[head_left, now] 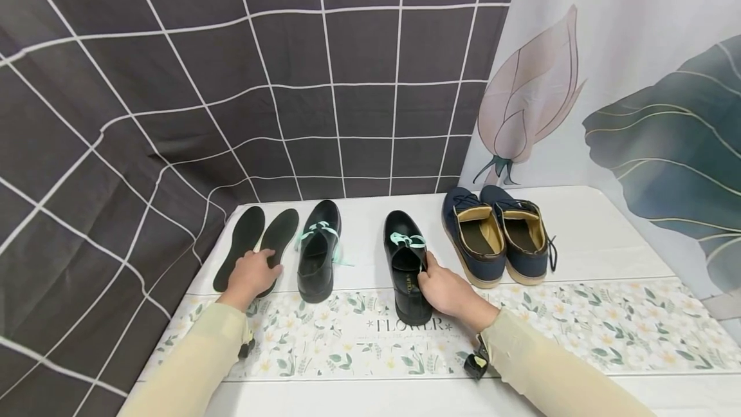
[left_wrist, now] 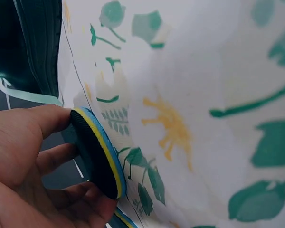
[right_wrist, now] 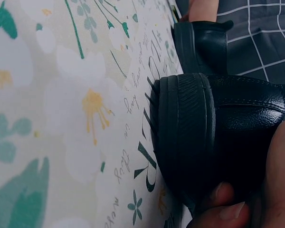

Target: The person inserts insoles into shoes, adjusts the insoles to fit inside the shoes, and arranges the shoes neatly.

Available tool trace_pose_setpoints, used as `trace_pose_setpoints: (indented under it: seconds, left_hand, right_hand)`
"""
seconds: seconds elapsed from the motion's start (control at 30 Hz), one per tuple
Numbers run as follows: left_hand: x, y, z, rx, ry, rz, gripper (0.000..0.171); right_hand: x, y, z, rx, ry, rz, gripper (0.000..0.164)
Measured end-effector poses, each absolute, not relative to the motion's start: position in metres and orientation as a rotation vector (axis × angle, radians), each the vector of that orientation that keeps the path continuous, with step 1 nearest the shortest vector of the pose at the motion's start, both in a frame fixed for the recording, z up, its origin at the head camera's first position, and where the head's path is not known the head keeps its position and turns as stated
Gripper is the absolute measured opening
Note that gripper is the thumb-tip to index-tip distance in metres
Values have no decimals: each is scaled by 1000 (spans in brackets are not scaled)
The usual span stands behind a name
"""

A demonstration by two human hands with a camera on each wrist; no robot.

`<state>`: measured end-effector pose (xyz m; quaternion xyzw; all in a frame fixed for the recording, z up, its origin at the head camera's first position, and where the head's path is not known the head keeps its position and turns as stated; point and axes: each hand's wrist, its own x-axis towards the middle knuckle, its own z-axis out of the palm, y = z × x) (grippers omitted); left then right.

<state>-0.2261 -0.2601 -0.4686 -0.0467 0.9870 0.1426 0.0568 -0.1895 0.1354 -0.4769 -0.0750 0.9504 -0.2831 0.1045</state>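
My left hand [head_left: 249, 275] is at the heel half of a black insole [head_left: 282, 230]. The left wrist view shows thumb and fingers gripping that insole's heel [left_wrist: 92, 156] at its sides, over a yellow and blue layered edge. A second black insole [head_left: 247, 229] lies to its left. With my right hand [head_left: 451, 289] I hold the side of a black leather shoe [head_left: 412, 307] with mint-green laces, near its opening. Its heel [right_wrist: 187, 137] fills the middle of the right wrist view. The matching black shoe [head_left: 315, 282] stands between my hands, its laces loose.
A pair of navy shoes [head_left: 527, 269] with tan lining stands right of my right hand. Beneath everything is a white table [head_left: 359, 275] with a flowered band [head_left: 579, 327]. A dark checked curtain [head_left: 370, 108] hangs along the back and left, a white floral one [head_left: 579, 166] at the right.
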Motion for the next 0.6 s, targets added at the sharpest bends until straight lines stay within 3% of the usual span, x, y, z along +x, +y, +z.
trace_pose_setpoints:
  seconds: [0.6]
  left_hand:
    - [-203, -254, -462, -162, 2987, 294, 56]
  right_hand:
    - [-190, 136, -478, -229, 2811, -825, 63]
